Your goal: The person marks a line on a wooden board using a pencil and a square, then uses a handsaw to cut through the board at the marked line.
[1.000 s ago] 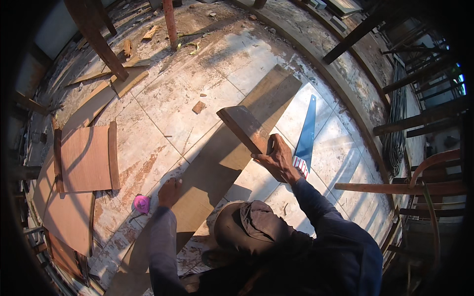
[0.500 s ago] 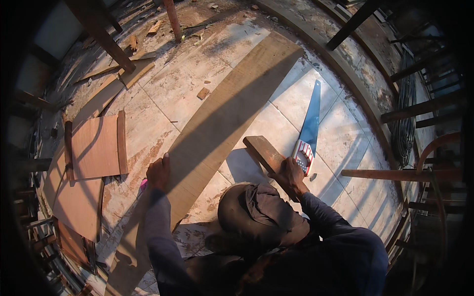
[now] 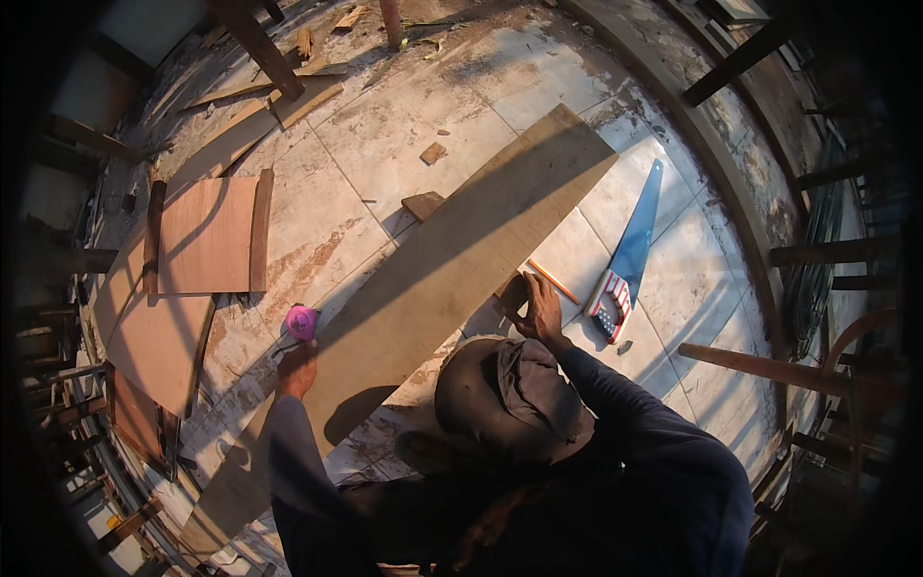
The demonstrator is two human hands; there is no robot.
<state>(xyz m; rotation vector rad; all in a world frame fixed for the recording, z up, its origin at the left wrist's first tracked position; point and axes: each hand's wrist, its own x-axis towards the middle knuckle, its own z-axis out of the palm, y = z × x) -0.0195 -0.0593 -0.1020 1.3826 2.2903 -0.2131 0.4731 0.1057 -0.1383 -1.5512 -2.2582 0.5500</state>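
A long, wide wooden plank [image 3: 461,226] runs diagonally across the middle. My left hand [image 3: 296,370] grips its left edge, with some fingers hidden. Just beyond that hand sits a pink tape measure [image 3: 302,322]. On the plank's right side, my right hand [image 3: 543,310] is closed around the near end of a short wooden block [image 3: 511,293]. The block passes beneath the plank, and a far end [image 3: 423,204] sticks out on the other side. An orange pencil [image 3: 555,281] lies beside my right fingers. Farther right rests a handsaw [image 3: 635,236] with a blue blade and red, white and blue handle.
Plywood panels with dark battens [image 3: 207,236] lie at the left. Wooden posts [image 3: 258,48] rise at the back. A reddish bar [image 3: 760,367] juts in from the right, near coiled dark wire [image 3: 815,260]. A small wood chip [image 3: 433,154] lies on the tiles.
The block has gone from beside the plank to underneath it, with my right hand still on it. The plank has shifted and turned slightly. The pencil and tape measure now show more fully.
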